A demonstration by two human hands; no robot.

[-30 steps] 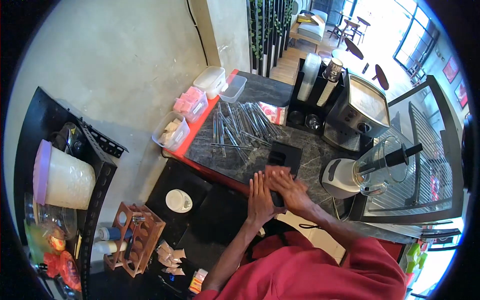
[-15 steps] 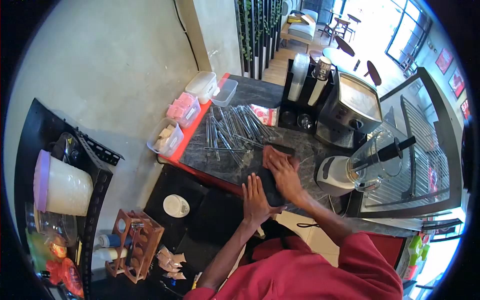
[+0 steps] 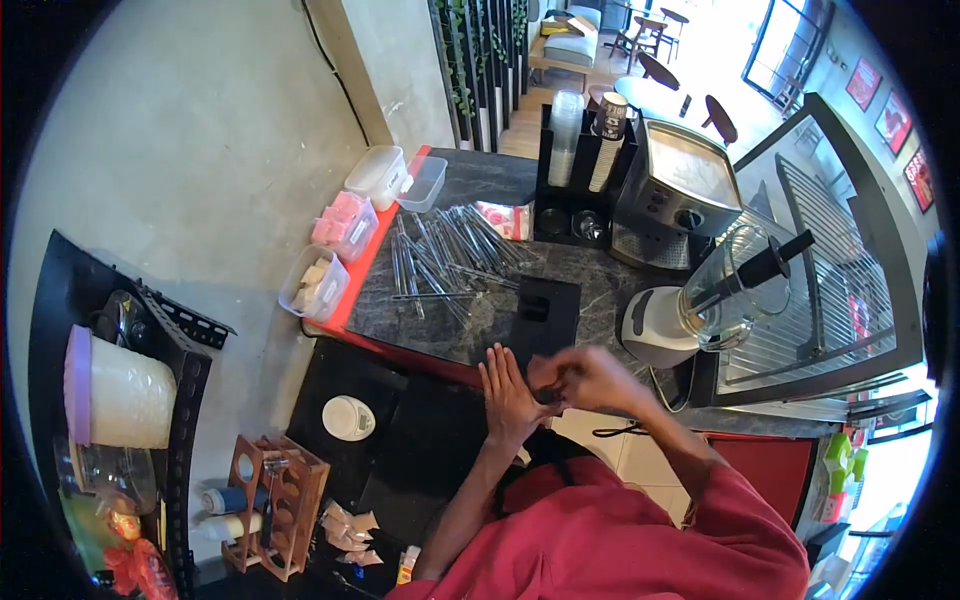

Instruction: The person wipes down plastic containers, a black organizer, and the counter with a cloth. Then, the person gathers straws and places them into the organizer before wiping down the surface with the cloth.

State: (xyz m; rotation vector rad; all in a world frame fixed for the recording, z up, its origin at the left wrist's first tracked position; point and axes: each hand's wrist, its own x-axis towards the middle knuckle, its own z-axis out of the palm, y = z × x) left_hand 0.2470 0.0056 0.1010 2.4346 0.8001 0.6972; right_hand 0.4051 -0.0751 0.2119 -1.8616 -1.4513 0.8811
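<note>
A flat black board [image 3: 548, 318] with a slot near its far end lies on the dark stone counter, its near end at the counter's front edge. My left hand [image 3: 512, 402] rests against the board's near left side, fingers stretched out straight. Bunched in my right hand [image 3: 598, 380] is a reddish-brown cloth [image 3: 543, 373], over the near end of the board; motion blurs this hand a little. A loose pile of clear-wrapped straws [image 3: 445, 255] spreads over the counter beyond my left hand.
Plastic tubs with pink packets [image 3: 345, 222] and beige packets [image 3: 316, 285] line the red left edge. A blender [image 3: 665, 325], coffee machine [image 3: 680, 190], cup holder [image 3: 585, 165] and glass display case [image 3: 815, 270] stand right. A small white scale [image 3: 348, 418] sits on the lower black surface.
My right hand has drawn the cloth back from the board's far end to its near end, uncovering the slot. My left hand stays by the board. The view has shifted slightly.
</note>
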